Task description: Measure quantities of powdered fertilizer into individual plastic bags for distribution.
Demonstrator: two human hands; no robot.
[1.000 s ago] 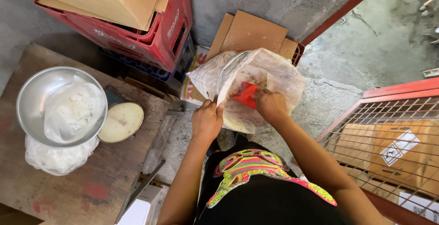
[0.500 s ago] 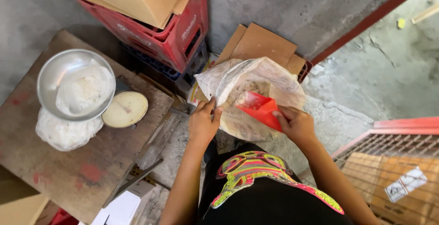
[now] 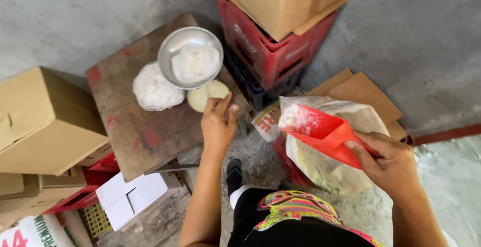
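The right hand (image 3: 388, 164) is gripping a red scoop (image 3: 323, 131) heaped with white powder, fingers clenched round its rear end, holding it over the open sack (image 3: 345, 172) on the floor; the left hand (image 3: 219, 122) is hovering at the tabletop's (image 3: 135, 131) right edge, fingers released and curled, just beside a pale round disc (image 3: 206, 94); a metal bowl (image 3: 189, 57) of powder is sitting near the far corner, overlapping the disc, a white bag (image 3: 154, 89) touching its left side; red crates (image 3: 265, 51) are standing behind.
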